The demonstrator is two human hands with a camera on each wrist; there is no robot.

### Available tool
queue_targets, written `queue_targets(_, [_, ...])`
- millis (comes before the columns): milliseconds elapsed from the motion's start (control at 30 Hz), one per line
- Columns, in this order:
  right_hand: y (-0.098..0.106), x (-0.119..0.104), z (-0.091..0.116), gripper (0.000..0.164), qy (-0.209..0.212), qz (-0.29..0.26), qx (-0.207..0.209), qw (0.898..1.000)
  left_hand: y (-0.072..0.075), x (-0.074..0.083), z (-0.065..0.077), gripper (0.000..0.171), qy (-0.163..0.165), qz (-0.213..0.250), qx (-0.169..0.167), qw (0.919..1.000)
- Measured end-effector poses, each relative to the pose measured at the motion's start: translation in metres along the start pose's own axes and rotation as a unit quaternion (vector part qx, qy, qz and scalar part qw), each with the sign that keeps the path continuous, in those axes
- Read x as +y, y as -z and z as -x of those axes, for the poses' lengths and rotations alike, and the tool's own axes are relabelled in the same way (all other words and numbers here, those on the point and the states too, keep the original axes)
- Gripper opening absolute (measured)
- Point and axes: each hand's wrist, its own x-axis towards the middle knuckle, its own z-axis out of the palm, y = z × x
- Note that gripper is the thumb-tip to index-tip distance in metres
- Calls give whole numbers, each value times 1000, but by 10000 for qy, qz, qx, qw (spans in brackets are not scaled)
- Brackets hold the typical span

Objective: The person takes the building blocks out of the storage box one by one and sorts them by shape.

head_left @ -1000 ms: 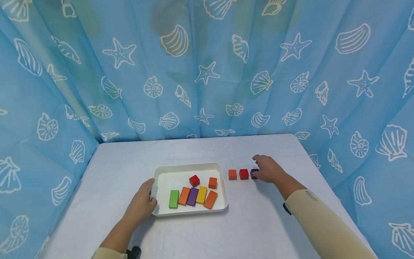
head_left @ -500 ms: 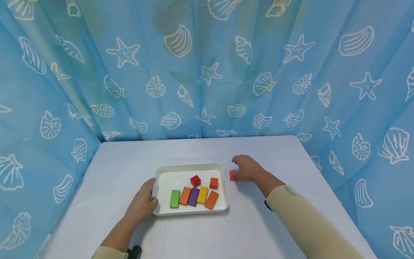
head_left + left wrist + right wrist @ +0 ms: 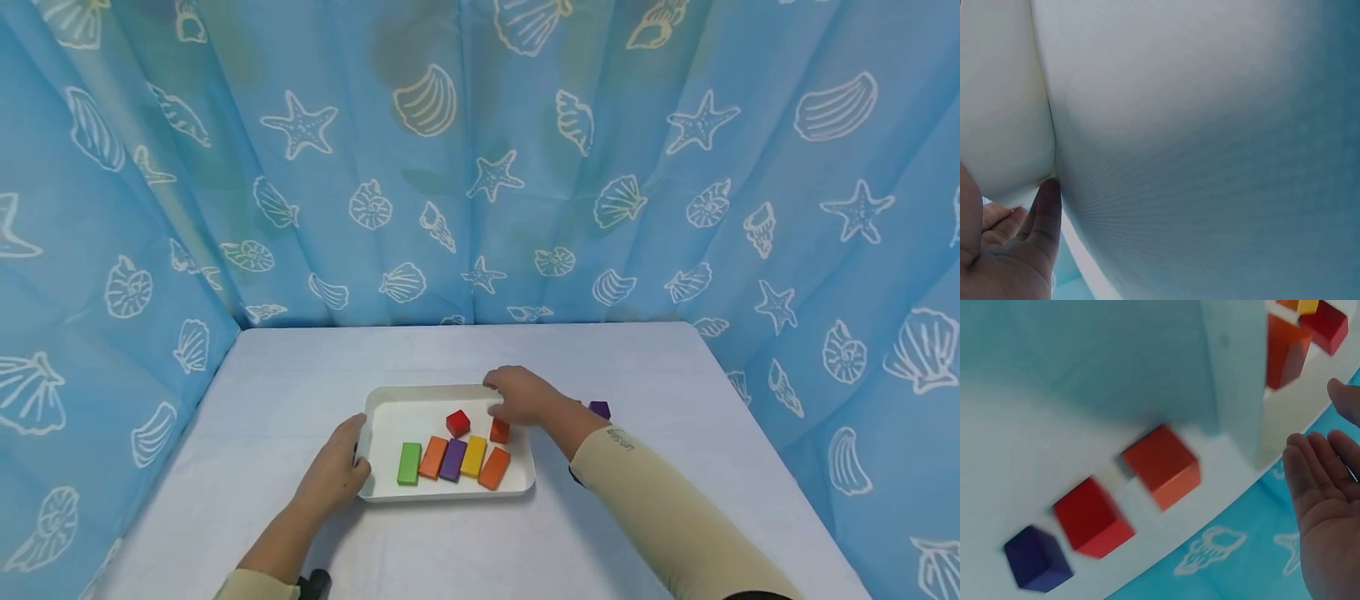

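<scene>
My left hand (image 3: 327,467) rests against the left side of the white tray (image 3: 408,497), fingers and thumb spread along its outer wall; in the left wrist view the fingertips touch that wall. My right hand (image 3: 525,396) hovers over the tray's back right corner, thumb and fingers apart, holding nothing. Below it an orange cube (image 3: 499,432) is partly covered. Beside that cube lies a red cube (image 3: 457,423). Toward the tray's front are a green block (image 3: 408,463), an orange block (image 3: 432,457), a purple block (image 3: 453,460), a yellow block (image 3: 473,456) and another orange block (image 3: 494,468).
Outside the tray on the right stands a row: an orange cube (image 3: 1162,465), a red cube (image 3: 1092,517) and a purple cube (image 3: 1036,559). My right forearm hides most of it in the head view. A blue shell-patterned curtain (image 3: 495,208) surrounds the white table (image 3: 300,358).
My right hand has moved left from the purple cube, past the red and orange cubes in the row, to above the tray. The left hand has stayed at the tray; no block has moved.
</scene>
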Motion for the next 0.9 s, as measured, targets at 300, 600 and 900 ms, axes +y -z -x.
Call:
queue_targets(300, [-22,-29,-10,59,58,-195,-315,9993,-2,-3,-2,72,-58,-74,89,9999])
queue_targets(600, [-35,-35,-16,51,189,-61,-470,9987,-3,-2,0,72,-73,-39,115,9999])
queue_targets(900, [-36,-35,-19,40,226,1,-402,9989,-2,-2,0,71,-124,-115,178,9997])
